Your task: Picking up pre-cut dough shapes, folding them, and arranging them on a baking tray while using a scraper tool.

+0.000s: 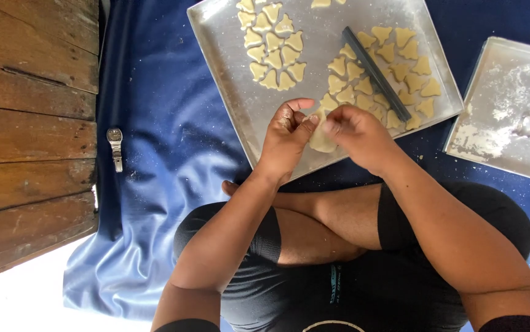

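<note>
My left hand (286, 140) and my right hand (357, 135) meet over the near edge of a metal baking tray (228, 74). Together they pinch a pale lump of dough (321, 139) between the fingertips. On the tray lie several small heart-shaped dough pieces, one cluster (272, 44) at the upper left and another (394, 67) at the right. A dark flat stick (375, 74) lies diagonally across the right cluster.
A second floured metal tray (511, 110) sits at the right on the blue cloth (154, 160). A wristwatch (115, 147) lies on the cloth near the wooden planks (25, 123) at the left. My crossed legs are below the hands.
</note>
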